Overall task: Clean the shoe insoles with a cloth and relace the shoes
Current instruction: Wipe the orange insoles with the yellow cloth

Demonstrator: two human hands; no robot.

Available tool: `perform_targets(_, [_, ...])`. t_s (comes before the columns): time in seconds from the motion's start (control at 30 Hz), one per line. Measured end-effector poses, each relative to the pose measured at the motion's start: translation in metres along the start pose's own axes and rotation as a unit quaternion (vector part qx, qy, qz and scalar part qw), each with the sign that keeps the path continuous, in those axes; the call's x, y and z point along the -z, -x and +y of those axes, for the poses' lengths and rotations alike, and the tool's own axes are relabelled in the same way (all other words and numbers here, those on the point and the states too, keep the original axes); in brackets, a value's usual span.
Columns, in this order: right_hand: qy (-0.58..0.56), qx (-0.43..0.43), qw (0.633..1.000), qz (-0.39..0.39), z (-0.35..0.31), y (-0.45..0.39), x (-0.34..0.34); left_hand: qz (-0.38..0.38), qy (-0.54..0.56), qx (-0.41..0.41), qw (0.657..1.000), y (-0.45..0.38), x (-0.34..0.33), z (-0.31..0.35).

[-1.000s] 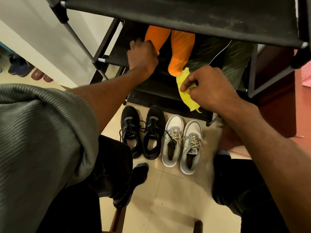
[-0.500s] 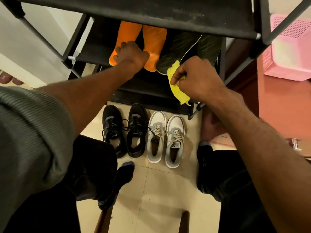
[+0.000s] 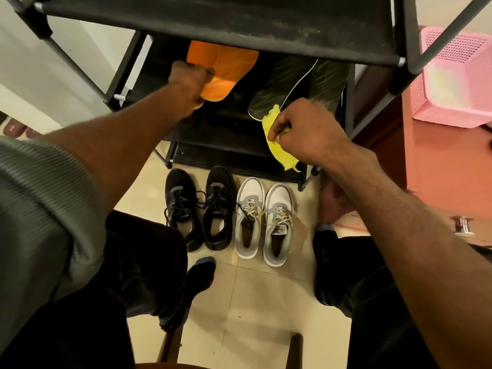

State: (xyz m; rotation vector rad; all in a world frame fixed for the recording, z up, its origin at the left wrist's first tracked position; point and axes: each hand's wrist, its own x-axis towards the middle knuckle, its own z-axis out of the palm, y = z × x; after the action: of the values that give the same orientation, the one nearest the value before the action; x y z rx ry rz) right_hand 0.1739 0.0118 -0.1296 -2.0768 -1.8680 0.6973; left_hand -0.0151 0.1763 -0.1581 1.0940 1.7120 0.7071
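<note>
Insoles lay in two pairs on the middle shelf (image 3: 221, 123) of a black shoe rack (image 3: 410, 35), four in all. The two orange insoles (image 3: 226, 73) sat side by side at the left, long axes running front to back, rounded near ends pointing toward the person. The two dark patterned insoles (image 3: 292, 83) lay at the right, pointing the same way, their far ends hidden under the upper shelf. The left hand (image 3: 189, 81) reached in and its fingers gripped the near end of the left orange insole. The right hand (image 3: 306, 129) hung just in front of the dark pair, fingers curled round one yellow cloth (image 3: 279, 153) that drooped below the fist. On the floor (image 3: 253, 302) stood two black shoes (image 3: 199, 206) and two white-and-grey shoes (image 3: 263, 219), all four toes toward the rack. One pink basket (image 3: 452, 81) stood at the right.
</note>
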Motion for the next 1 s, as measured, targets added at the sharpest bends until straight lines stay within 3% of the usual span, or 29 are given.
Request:
perform_targets(0.23, [-0.102,-0.046,0.991,0.067,-0.007,0.003,0.007,0.020,0.092,0.040,0.995,0.074,-0.011,0.002])
perform_targets(0.4, [-0.249,-0.186,0.944,0.115,0.002,0.013,0.019,-0.022,0.060,0.067,0.996,0.147,0.007,-0.004])
perform_targets(0.57, [-0.401,-0.245,0.882,0.028,0.009,0.033,0.025,-0.091,0.014,0.068,0.993,0.199,0.019,-0.026])
perform_targets(0.73, [-0.483,-0.240,0.842,0.036,0.008,0.044,0.028,-0.155,0.016,0.043,0.987,0.234,0.013,-0.037])
perform_targets(0.87, [-0.485,-0.230,0.843,0.032,0.011,0.051,0.035,-0.210,-0.042,0.039,0.976,0.233,0.018,-0.028])
perform_targets(1.0, [-0.470,-0.209,0.857,-0.034,0.012,0.059,0.035,-0.221,-0.055,-0.027,0.973,0.205,0.021,-0.001])
